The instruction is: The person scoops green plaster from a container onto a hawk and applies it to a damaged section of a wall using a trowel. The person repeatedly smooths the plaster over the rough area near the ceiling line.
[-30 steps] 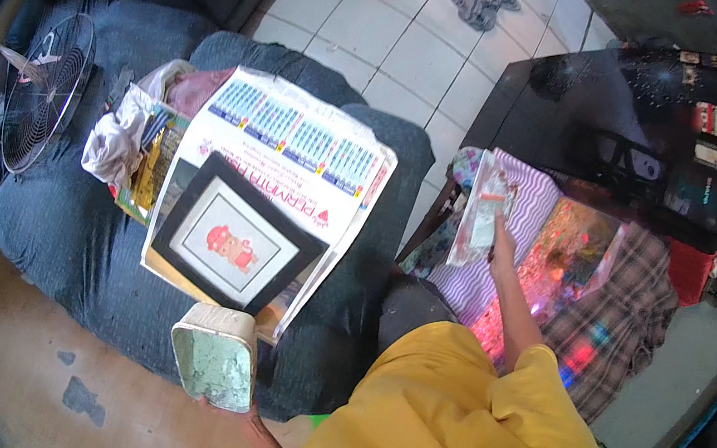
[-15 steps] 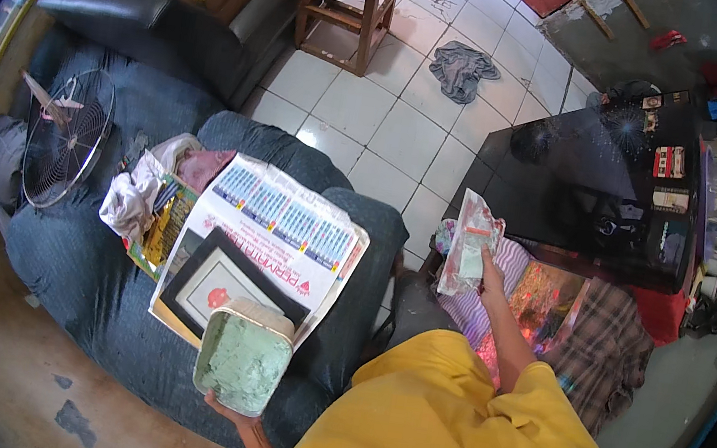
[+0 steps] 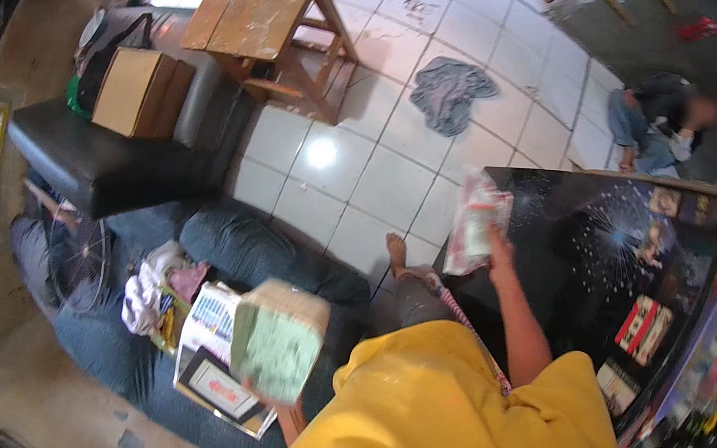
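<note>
My left hand (image 3: 285, 404) grips a squarish, pale plastic tub (image 3: 248, 330) from below. The tub is tilted, and pale green paste (image 3: 278, 355) coats its inside. Out to the right, my right hand (image 3: 500, 247) is closed on a flat, whitish plastic packet (image 3: 472, 217) with red markings, with something pale green at its middle. That packet is blurred by motion. Below the tub, a black picture frame (image 3: 221, 385) and a printed calendar sheet (image 3: 210, 322) lie on the dark blue couch (image 3: 119, 364).
A cracked black television panel (image 3: 574, 254) stands close to my right arm. Ahead are a wooden stool (image 3: 256, 3) and a grey cloth (image 3: 450, 95) on the tiled floor. A black seat (image 3: 94, 150) carries a cardboard box (image 3: 132, 91); a fan (image 3: 83, 263) sits left. Another person (image 3: 662, 120) sits far right.
The view has swung upward and my body has turned; more floor and another person now show. Both hands still hold the tub and packet. The tub has shifted right over the couch.
</note>
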Demonstrator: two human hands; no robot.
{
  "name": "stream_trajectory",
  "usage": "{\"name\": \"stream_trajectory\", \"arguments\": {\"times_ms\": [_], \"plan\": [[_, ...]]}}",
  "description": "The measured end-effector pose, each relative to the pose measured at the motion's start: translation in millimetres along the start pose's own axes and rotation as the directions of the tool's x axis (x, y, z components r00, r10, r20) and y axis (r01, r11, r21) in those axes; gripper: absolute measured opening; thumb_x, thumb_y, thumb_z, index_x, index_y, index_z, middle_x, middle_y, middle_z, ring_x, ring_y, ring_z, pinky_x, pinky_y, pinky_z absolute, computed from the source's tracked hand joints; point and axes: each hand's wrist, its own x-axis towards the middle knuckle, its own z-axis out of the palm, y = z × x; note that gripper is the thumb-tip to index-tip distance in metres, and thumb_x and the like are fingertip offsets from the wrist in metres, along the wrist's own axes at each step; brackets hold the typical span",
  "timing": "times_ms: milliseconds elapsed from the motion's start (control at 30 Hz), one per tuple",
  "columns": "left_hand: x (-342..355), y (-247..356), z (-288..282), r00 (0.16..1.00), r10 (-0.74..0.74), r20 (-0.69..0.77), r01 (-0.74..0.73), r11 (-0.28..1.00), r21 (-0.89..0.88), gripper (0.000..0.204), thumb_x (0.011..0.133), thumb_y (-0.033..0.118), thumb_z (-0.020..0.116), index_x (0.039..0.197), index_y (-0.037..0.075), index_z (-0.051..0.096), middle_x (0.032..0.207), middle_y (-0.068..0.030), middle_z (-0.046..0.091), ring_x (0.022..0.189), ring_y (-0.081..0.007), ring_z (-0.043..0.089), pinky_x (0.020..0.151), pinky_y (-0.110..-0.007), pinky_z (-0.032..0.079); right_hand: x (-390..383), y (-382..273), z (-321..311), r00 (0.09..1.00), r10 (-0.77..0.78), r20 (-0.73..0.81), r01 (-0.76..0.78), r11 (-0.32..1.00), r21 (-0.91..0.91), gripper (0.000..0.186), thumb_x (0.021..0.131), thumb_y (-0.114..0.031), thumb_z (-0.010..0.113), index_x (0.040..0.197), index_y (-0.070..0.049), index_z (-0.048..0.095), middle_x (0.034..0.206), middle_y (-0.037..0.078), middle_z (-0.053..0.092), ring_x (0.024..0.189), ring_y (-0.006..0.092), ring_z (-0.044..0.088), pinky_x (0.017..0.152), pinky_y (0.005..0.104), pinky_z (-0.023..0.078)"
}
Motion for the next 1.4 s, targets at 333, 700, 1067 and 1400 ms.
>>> {"name": "stream_trajectory", "arguments": {"times_ms": [333, 700, 1067, 1400], "plan": [[73.6, -72.5, 241.2, 0.987, -0.102, 0.124, 0.099, 0.995, 0.03, 0.07, 0.075, 0.052, 0.052, 0.129, 0.009, 0.041, 0.129, -0.0132, 0.045, 0.114, -0.0336, 0.047, 0.092, -0.051, 0.043, 106.9, -107.9, -12.9, 0.995, 0.092, -0.049, -0.079, 0.974, 0.213, 0.06, 0.075, -0.048, 0.069, 0.118, -0.01, 0.054, 0.101, 0.001, 0.061, 0.076, 0.0117, 0.059, 0.054, 0.0232, 0.044], [99.6, -29.5, 396.8, 0.956, -0.109, 0.271, -0.061, 0.834, 0.549, 0.064, 0.08, 0.051, 0.048, 0.129, 0.01, 0.043, 0.122, -0.0099, 0.05, 0.111, -0.0273, 0.048, 0.091, -0.043, 0.042, 178.3, -132.9, 2.9, 0.963, 0.258, -0.08, -0.181, 0.838, 0.514, 0.058, 0.07, -0.062, 0.065, 0.106, -0.017, 0.056, 0.086, -0.006, 0.057, 0.061, 0.0047, 0.048, 0.041, 0.0194, 0.029], [38.8, -32.2, 455.9, 0.785, -0.354, 0.509, 0.01, 0.828, 0.56, 0.071, 0.077, 0.055, 0.047, 0.134, 0.013, 0.036, 0.129, -0.0085, 0.043, 0.115, -0.03, 0.044, 0.095, -0.048, 0.04, 71.5, -49.4, -51.1, 0.84, 0.464, -0.283, -0.151, 0.699, 0.699, 0.077, 0.065, -0.059, 0.073, 0.115, -0.005, 0.054, 0.1, 0.005, 0.056, 0.075, 0.0172, 0.053, 0.056, 0.0319, 0.041], [4.8, -4.9, 519.7, 0.628, -0.565, 0.535, -0.09, 0.63, 0.771, 0.069, 0.078, 0.056, 0.046, 0.131, 0.012, 0.038, 0.125, -0.0095, 0.044, 0.113, -0.0301, 0.043, 0.093, -0.047, 0.04, -82.6, -79.5, -162.4, 0.366, -0.107, -0.924, -0.373, 0.893, -0.251, 0.075, 0.077, -0.071, 0.045, 0.095, -0.002, 0.066, 0.09, 0.02, 0.064, 0.085, 0.036, 0.061, 0.076, 0.0425, 0.047]]}}
